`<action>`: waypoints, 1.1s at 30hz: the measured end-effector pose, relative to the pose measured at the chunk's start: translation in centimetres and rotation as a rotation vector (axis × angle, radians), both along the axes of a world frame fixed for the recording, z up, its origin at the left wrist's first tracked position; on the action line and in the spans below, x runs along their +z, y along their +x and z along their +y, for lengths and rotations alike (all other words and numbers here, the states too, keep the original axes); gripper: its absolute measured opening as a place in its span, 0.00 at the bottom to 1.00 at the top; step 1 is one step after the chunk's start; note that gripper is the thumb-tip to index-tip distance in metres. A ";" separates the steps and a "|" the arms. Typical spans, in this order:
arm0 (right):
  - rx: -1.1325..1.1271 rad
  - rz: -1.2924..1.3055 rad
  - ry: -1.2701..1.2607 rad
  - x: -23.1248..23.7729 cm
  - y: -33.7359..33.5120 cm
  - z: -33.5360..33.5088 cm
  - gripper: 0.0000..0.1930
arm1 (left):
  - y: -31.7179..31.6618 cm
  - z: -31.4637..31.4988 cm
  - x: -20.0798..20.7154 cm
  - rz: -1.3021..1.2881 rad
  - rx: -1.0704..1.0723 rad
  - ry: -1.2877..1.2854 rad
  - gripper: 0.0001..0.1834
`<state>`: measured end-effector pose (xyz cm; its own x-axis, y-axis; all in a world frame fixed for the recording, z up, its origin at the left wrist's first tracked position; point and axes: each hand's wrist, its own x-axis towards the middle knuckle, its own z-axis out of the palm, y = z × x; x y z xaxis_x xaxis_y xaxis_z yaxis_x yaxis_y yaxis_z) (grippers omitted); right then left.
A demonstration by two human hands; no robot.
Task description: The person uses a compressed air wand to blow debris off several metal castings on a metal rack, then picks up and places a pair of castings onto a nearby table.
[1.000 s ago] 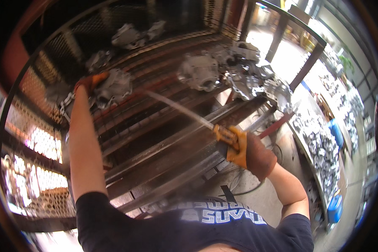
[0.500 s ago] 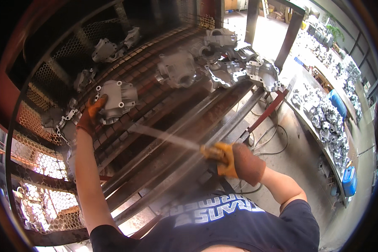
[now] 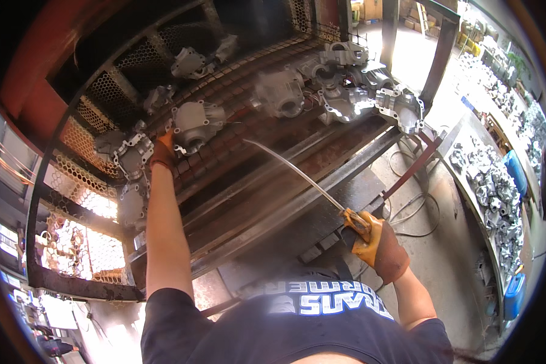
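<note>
My left hand (image 3: 165, 151), in an orange and brown work glove, grips the near left edge of a grey cast-metal housing (image 3: 199, 123). The housing rests on a dark mesh rack (image 3: 215, 155), with its bolt holes and round opening showing. My gloved right hand (image 3: 379, 246) is closed round an air blow gun, its body mostly hidden by the fingers. From that hand the gun's long thin nozzle (image 3: 314, 184) reaches up and left, its bent tip short of the housing. Another housing (image 3: 279, 92) lies to the right on the rack.
Several castings (image 3: 346, 100) crowd the rack's right end; others lie at its left and back (image 3: 190, 62). Metal bars (image 3: 291, 203) cross the front. Hoses (image 3: 428, 224) loop on the floor. At the right stands a bench heaped with castings (image 3: 485, 188), near a blue container (image 3: 514, 297).
My right hand has moved to the right and slightly down, and the nozzle, smeared before, now shows clearly. My left hand keeps hold of the housing. The whole view has shifted.
</note>
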<state>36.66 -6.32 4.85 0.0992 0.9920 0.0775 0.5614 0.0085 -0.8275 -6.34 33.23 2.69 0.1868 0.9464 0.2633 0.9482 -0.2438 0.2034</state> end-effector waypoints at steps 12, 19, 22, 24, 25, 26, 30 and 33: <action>-0.204 -0.053 0.154 3.5 1.3 0.8 0.18 | 7.7 -0.2 2.5 -0.412 -0.443 0.406 0.17; -0.305 0.307 0.237 1.4 4.1 -1.6 0.16 | 26.0 -0.1 3.2 -0.168 -0.312 0.319 0.18; -0.350 0.413 0.271 0.4 4.7 -3.6 0.17 | 33.7 -0.8 3.9 -0.334 -0.382 0.013 0.17; -0.405 0.481 0.308 -0.2 5.5 -4.6 0.13 | 39.3 -1.8 4.0 -0.621 -0.183 -0.172 0.20; -0.441 0.488 0.305 -0.5 5.7 -4.9 0.11 | 42.7 -1.5 3.2 -0.799 0.010 -0.210 0.23; -0.491 0.500 0.302 -0.4 6.1 -5.2 0.10 | 44.3 -1.9 3.3 -0.808 -0.053 -0.208 0.28; -0.499 0.475 0.251 -0.7 5.0 -3.9 0.12 | 39.9 -3.3 5.4 -0.828 -0.079 0.036 0.37; -0.450 0.467 0.254 -1.5 5.1 -2.7 0.17 | 34.7 -3.9 7.4 -0.769 -0.055 0.216 0.35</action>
